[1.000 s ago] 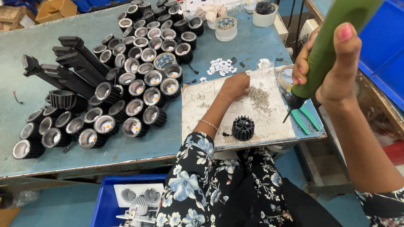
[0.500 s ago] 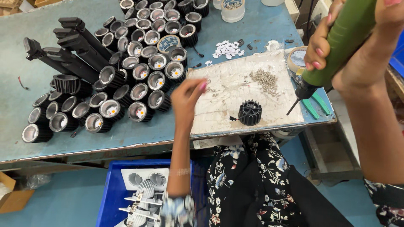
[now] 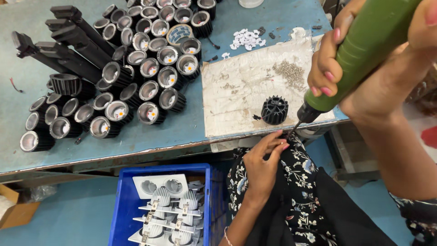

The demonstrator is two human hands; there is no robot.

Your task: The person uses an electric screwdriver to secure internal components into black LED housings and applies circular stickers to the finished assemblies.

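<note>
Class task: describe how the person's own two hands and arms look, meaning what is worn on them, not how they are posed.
Both forearms are bare, without sleeves. The right hand has pink-painted fingernails, and so does the left hand. A thin bracelet circles the left wrist. No gloves or rings are visible.

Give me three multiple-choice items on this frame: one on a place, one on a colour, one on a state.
1. Where does the lone black finned housing sit?
A. on the pale worn board
B. in the blue crate
C. on the floor

2. What colour is the powered screwdriver?
A. red
B. green
C. yellow

3. What is the right hand doing?
A. lying flat on the table
B. gripping the screwdriver
C. holding a lamp

Answers: 1 A, it stands alone on the board near the table edge. 2 B, its body is green. 3 B, the fingers wrap the green body, while the left hand is at the bit tip.
</note>
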